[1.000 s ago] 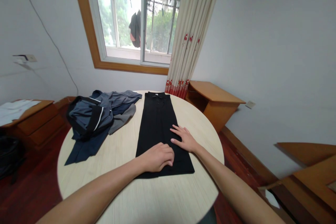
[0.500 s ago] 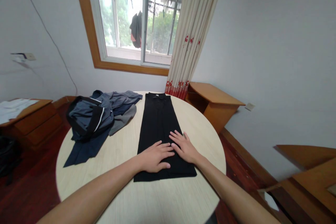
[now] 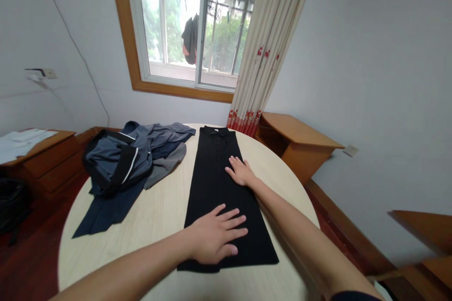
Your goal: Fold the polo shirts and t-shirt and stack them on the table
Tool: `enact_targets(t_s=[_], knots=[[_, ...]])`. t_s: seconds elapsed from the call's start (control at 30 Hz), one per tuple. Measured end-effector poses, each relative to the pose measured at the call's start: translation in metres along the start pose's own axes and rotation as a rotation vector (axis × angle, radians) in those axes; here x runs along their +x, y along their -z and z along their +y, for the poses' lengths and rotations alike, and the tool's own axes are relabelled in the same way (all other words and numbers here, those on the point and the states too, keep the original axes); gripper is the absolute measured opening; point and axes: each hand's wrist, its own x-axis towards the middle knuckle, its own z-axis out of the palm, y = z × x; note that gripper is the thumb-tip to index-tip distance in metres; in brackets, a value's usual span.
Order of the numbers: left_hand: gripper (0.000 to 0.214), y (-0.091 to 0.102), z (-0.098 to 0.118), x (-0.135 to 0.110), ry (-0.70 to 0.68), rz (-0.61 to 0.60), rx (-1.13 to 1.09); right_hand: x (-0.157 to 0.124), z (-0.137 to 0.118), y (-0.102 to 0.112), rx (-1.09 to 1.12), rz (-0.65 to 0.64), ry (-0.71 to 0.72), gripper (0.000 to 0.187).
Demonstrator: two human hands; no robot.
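Observation:
A pair of black trousers (image 3: 215, 183), folded lengthwise, lies flat on the round pale table (image 3: 158, 225), waistband at the far end and hems near me. My left hand (image 3: 216, 235) rests flat on the cloth near the hems, fingers spread. Farther up, my right hand (image 3: 240, 171) lies on the right side of the trousers, palm down with its fingers stretched out. Neither hand grips the fabric. To the left sits a loose heap of grey and navy clothes (image 3: 141, 150), with a black band and white stripe showing.
A wooden desk (image 3: 300, 131) stands behind the table on the right, beside a cream curtain with red flowers (image 3: 271, 51). At the left is a wooden drawer cabinet (image 3: 52, 164) with white cloth on top. The window (image 3: 190, 23) is straight ahead.
My right hand has slid up the trousers, away from me and from my left hand. The left hand stays near the hems, a little lower in view. The camera view has shifted slightly.

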Motion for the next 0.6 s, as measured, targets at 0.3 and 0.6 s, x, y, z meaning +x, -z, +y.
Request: enact_targets(t_s=[0.3, 0.6], knots=[[0.056, 0.000, -0.001, 0.003, 0.024, -0.006, -0.056, 0.114, 0.020, -0.008, 0.004, 0.059, -0.093, 0.079], [0.058, -0.002, -0.008, 0.003, -0.008, 0.042, -0.059, 0.145, 0.032, -0.008, 0.170, 0.171, -0.064, 0.076]])
